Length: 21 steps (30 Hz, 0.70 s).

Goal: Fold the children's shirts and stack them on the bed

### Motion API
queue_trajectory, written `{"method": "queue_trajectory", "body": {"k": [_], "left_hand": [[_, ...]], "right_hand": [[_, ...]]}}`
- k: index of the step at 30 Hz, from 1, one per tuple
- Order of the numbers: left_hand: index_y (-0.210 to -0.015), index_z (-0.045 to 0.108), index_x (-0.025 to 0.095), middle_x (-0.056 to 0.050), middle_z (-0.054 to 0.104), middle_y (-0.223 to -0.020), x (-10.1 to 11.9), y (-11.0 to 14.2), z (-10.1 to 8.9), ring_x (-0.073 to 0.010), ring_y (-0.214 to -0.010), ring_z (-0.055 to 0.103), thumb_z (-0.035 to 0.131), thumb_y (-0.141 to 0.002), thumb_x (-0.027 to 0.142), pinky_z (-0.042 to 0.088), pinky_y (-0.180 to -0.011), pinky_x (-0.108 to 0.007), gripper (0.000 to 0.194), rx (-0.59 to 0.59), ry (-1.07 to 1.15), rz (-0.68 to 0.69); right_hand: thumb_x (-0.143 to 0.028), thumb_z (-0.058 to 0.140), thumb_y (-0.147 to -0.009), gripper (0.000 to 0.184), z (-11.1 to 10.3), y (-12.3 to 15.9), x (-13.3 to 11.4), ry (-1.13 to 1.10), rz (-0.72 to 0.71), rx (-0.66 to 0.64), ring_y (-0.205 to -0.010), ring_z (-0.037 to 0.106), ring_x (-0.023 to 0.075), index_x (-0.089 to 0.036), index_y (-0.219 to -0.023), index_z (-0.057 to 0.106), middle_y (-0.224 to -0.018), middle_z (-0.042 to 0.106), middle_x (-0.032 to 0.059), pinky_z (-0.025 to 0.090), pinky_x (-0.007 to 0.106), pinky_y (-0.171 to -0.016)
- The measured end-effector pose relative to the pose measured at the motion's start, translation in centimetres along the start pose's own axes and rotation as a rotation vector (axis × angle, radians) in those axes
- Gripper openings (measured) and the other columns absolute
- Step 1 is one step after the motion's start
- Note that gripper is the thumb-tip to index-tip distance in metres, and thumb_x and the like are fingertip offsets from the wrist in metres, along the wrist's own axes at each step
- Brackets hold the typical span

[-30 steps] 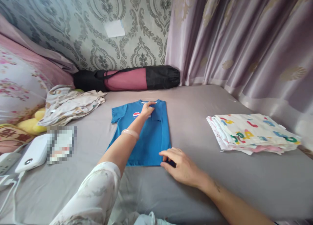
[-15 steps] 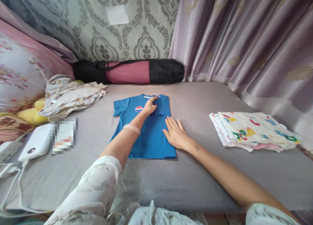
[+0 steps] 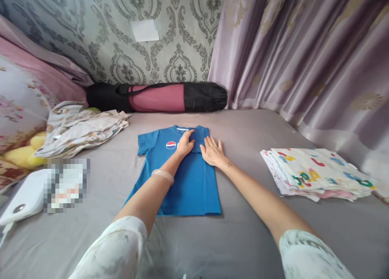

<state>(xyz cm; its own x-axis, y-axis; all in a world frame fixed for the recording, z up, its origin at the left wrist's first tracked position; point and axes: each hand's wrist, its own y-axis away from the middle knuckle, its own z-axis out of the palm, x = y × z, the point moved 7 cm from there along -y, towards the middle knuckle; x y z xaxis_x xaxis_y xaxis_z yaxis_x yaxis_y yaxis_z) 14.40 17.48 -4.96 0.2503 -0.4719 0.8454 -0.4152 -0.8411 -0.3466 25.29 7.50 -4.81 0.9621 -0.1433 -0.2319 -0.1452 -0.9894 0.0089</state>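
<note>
A blue T-shirt (image 3: pixel 188 186) with a round red, white and blue logo lies flat on the grey sheet, collar toward the wall. Its right side is folded inward, with that sleeve lying over the chest; the left sleeve sticks out sideways. My left hand (image 3: pixel 185 143) rests on the upper chest by the collar, fingers stretched out at the inner edge of the folded sleeve. Flat on the folded right edge lies my right hand (image 3: pixel 212 151), its fingers spread. Neither hand grips the cloth.
To the right sits a folded stack of printed cloth (image 3: pixel 319 169). A black and pink rolled bag (image 3: pixel 158 97) lies along the wall. At the left are crumpled clothes (image 3: pixel 82 127), a yellow plush toy (image 3: pixel 24 153), a white power bank (image 3: pixel 27 196) with a cable and a blurred packet (image 3: pixel 68 186).
My right hand has slid up the shirt's folded edge, away from me, to beside the folded sleeve. My left hand stays near the collar. The camera view has shifted slightly.
</note>
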Motion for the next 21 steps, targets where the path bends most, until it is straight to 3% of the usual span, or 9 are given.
{"method": "queue_trajectory", "body": {"k": [10,17,21], "left_hand": [[-0.131,0.052,0.015,-0.016,0.050,-0.135,-1.5,-0.4,0.6,-0.0297,-0.127,0.047,0.057,-0.075,0.009,0.041,-0.106,-0.046,0.057,-0.011,-0.080,0.032],[-0.130,0.050,0.016,-0.017,0.049,-0.133,-2.2,-0.4,0.3,-0.0294,-0.125,0.048,0.054,-0.074,0.007,0.043,-0.103,-0.046,0.057,0.064,-0.023,0.004],[-0.132,0.046,0.017,-0.016,0.042,-0.138,-2.8,-0.3,-0.5,-0.0266,-0.128,0.045,0.049,-0.074,0.004,0.044,-0.103,-0.042,0.060,0.171,0.083,-0.032]], "right_hand": [[-0.039,0.011,-0.099,0.064,-0.1,-6.3,1.2,-0.026,0.093,-0.012,-0.147,0.011,0.0261,-0.004,-0.150,0.026,-0.159,0.019,0.0124,0.004,0.056,-0.116],[-0.037,0.013,-0.099,0.062,0.2,-6.8,1.5,0.004,0.114,0.041,-0.146,0.012,0.0255,-0.006,-0.151,0.024,-0.159,0.019,0.0128,0.006,0.054,-0.116],[-0.037,0.012,-0.099,0.062,-0.6,-6.3,0.2,0.041,0.045,0.100,-0.147,0.007,0.0242,-0.005,-0.151,0.023,-0.159,0.018,0.0119,0.003,0.052,-0.117]]}}
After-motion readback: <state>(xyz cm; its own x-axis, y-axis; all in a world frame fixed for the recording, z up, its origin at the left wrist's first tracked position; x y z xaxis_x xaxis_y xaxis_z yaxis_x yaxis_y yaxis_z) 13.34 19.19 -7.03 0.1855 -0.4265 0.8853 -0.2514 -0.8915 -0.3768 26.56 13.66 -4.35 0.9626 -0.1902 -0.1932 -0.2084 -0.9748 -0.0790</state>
